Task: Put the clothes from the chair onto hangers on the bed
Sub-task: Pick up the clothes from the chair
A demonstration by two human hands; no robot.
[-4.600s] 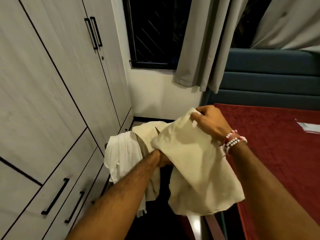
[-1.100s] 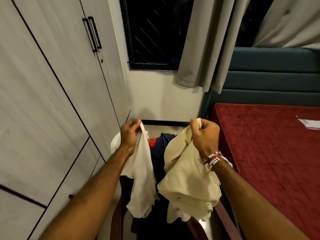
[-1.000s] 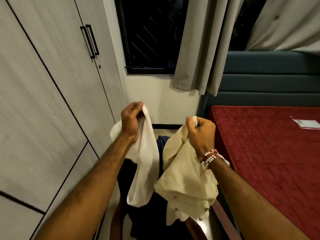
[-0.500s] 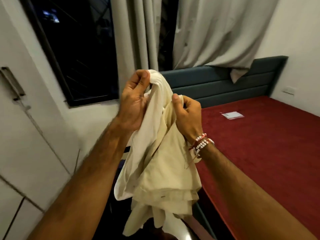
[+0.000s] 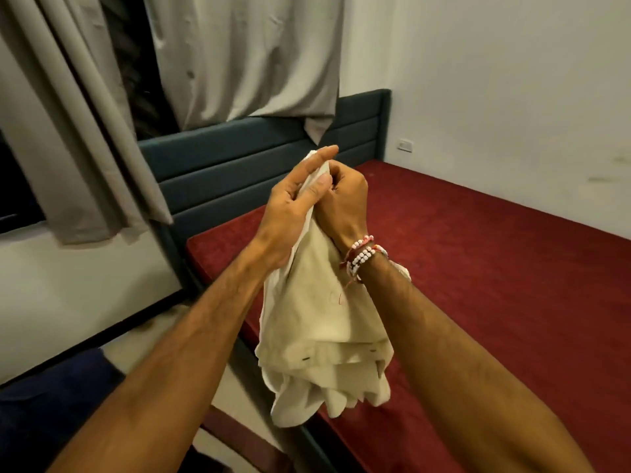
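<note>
A cream garment hangs bunched in front of me, over the near left edge of the bed with its red cover. My left hand pinches the top of the cloth between thumb and fingers. My right hand, with bead bracelets at the wrist, grips the same top edge right beside it. The two hands touch. No hangers are in view. At the lower left, dark blue clothing lies where the chair stands; the chair itself is mostly hidden.
A teal padded headboard stands behind the bed, with grey curtains over a dark window above it. A white wall runs along the bed's far side. Pale floor shows between the bed and the wall at left.
I have turned right from the chair and wardrobe toward the bed. My hands came together and now hold the cream cloth as one bunch over the bed's edge.
</note>
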